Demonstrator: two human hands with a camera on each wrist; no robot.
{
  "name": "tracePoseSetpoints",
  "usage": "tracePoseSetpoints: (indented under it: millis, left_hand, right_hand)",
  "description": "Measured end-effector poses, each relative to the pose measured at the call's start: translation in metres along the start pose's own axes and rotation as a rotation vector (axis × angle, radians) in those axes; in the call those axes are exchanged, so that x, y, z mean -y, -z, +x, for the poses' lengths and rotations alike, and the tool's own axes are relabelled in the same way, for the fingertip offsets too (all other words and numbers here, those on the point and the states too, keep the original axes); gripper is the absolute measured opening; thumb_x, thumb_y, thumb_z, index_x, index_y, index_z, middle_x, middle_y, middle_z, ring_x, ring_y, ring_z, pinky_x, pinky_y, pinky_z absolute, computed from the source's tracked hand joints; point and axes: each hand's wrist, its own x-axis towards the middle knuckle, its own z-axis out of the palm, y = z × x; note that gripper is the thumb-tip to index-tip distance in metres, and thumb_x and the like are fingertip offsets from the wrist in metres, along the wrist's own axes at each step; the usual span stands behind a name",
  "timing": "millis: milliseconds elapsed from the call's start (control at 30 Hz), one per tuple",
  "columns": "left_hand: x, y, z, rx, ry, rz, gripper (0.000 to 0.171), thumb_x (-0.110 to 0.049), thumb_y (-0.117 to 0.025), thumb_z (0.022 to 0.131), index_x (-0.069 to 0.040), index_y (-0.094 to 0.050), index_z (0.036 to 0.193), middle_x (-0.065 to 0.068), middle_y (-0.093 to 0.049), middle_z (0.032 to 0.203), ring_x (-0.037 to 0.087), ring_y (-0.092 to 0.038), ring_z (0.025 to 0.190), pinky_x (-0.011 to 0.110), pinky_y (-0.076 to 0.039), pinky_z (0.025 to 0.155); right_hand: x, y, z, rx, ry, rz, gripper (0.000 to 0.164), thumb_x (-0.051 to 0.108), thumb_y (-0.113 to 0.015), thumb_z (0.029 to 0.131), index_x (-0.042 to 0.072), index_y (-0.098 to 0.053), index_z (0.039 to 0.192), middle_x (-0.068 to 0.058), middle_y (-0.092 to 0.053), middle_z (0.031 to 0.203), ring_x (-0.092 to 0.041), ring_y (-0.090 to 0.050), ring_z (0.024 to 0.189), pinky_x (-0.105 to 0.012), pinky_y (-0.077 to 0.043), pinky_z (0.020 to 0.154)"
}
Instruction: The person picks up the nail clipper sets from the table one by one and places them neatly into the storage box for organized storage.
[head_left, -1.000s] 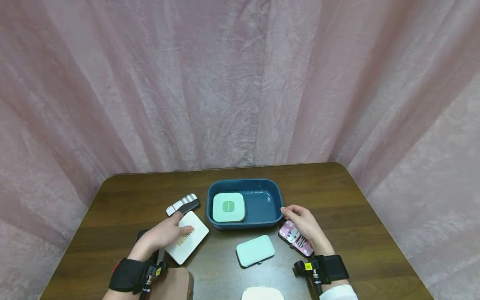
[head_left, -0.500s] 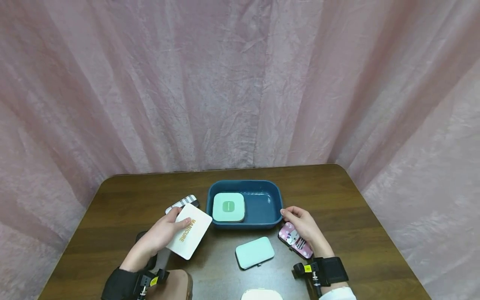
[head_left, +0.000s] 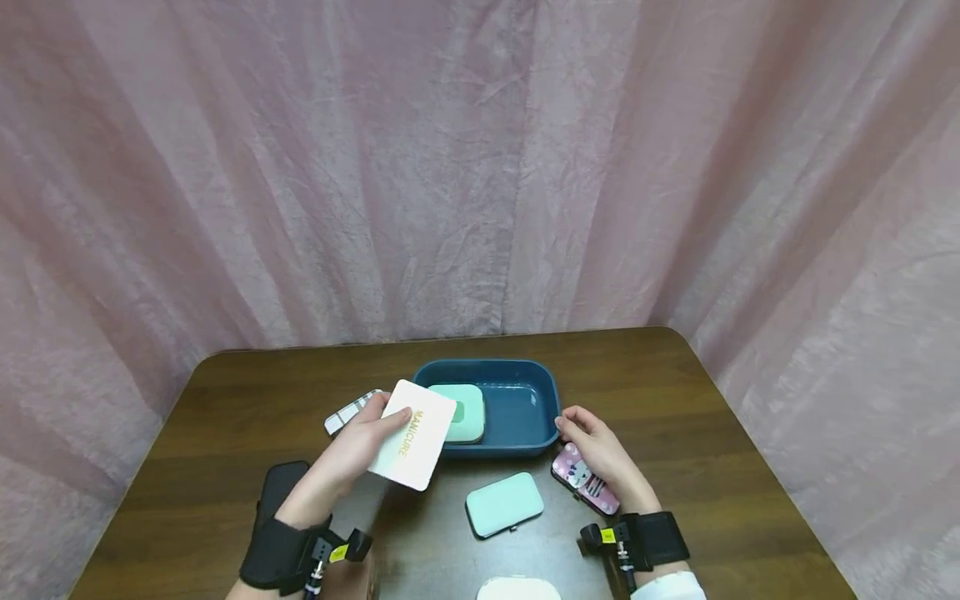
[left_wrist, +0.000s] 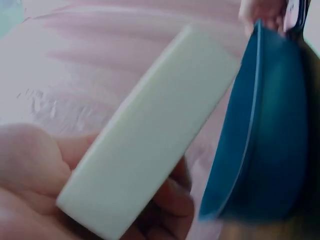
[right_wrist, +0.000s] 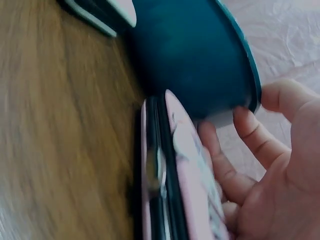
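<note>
The white MANICURE case (head_left: pixel 415 439) is gripped in the left hand (head_left: pixel 358 444), raised by the near left corner of the blue tray (head_left: pixel 519 410); the right hand (head_left: pixel 602 447) pinches the tray's right rim, a pink case (head_left: pixel 588 483) on the table (head_left: pixel 720 508) just beside

Shows brown wood grain on tabletop (head_left: pixel 712 500). Toward back edge: blue tray (head_left: pixel 517 451), mint-green box (head_left: pixel 469 412) inside. Left-edge side: white case (head_left: pixel 420 442) lettered in gold; striped case (head_left: pixel 348 414), white and grey. Right-edge side: pink case (head_left: pixel 586 481), white-dotted, black-trimmed, figure-printed.
</note>
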Motion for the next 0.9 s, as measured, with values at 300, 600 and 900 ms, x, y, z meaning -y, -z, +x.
tracePoseSetpoints:
  millis: [300, 600, 900]
  left_hand:
    - [-0.003, -0.041, 0.032, -0.109, 0.020, -0.079, 0.054, -0.033, -0.050, 0.113, -0.003, -0.030, 0.153, 0.014, -0.066, 0.111, 0.021, -0.070, 0.083, 0.032, -0.051, 0.074]
    - [-0.009, -0.065, 0.069, -0.122, 0.053, -0.105, 0.055, -0.034, -0.053, 0.113, -0.001, -0.033, 0.152, 0.018, -0.063, 0.120, 0.022, -0.070, 0.088, 0.030, -0.053, 0.072]
    - [-0.006, -0.090, 0.092, -0.140, 0.083, -0.071, 0.056, -0.032, -0.055, 0.113, 0.000, -0.031, 0.151, 0.019, -0.063, 0.125, 0.025, -0.072, 0.098, 0.032, -0.057, 0.076]
  right_hand:
    - [0.008, -0.010, -0.001, 0.025, -0.011, -0.039, 0.025, 0.039, -0.056, 0.112, 0.015, -0.064, 0.113, -0.006, -0.065, 0.108, -0.025, -0.058, 0.109, -0.041, -0.042, 0.091]
    - [0.008, -0.011, 0.001, 0.026, 0.009, -0.040, 0.025, 0.037, -0.055, 0.112, 0.014, -0.064, 0.112, -0.007, -0.065, 0.107, -0.027, -0.058, 0.108, -0.041, -0.042, 0.089]
    - [0.009, -0.010, 0.000, 0.016, -0.001, -0.048, 0.024, 0.035, -0.055, 0.111, 0.013, -0.064, 0.111, -0.008, -0.065, 0.107, -0.027, -0.059, 0.107, -0.040, -0.042, 0.088]
